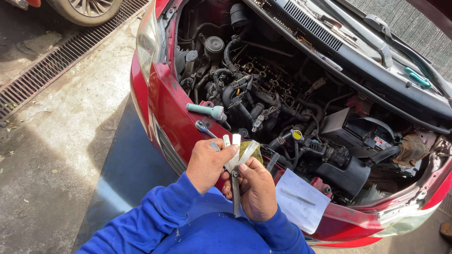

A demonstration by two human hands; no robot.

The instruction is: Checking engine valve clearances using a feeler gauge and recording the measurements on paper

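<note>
Steel feeler gauge (237,155) between raised hands (233,176)

We cannot see the lower handle of the feeler gauge set (237,162), since the right hand (256,190) closes over it, and the left hand's (207,164) thumb covers the blade roots. Just right of the grip, the paper sheet's (301,200) writing is too small to tell (its near corner hides behind the blue sleeve (278,233)).
</note>
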